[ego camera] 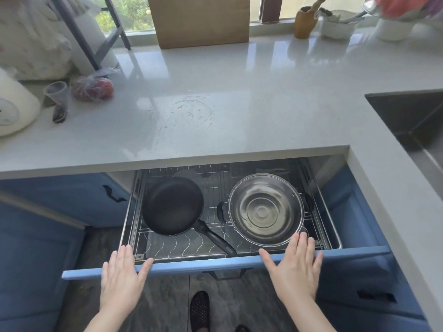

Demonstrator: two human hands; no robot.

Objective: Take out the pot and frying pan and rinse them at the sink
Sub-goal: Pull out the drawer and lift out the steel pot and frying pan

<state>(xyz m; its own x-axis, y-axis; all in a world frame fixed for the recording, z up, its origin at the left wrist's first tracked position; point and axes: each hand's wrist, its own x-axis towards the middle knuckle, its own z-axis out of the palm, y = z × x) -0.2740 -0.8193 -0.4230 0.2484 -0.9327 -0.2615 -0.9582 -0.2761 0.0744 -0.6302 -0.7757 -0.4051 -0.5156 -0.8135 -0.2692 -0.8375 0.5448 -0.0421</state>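
A blue drawer (215,264) stands pulled out below the counter, with a wire rack inside. A black frying pan (172,205) lies in the rack's left half, its handle pointing toward the front right. In the right half sits a steel pot (265,209) with black side handles. My left hand (122,276) hovers flat over the drawer's front edge at the left, fingers apart and holding nothing. My right hand (296,267) is spread over the front edge at the right, fingertips just at the pot's near rim. The dark sink (412,118) is at the far right.
The pale countertop (215,92) has a wet patch in the middle. At left stand a white appliance (14,104), a plastic cup (56,92) and bagged red produce (92,88). A wooden board (201,20) leans at the window. Jars and bowls crowd the back right.
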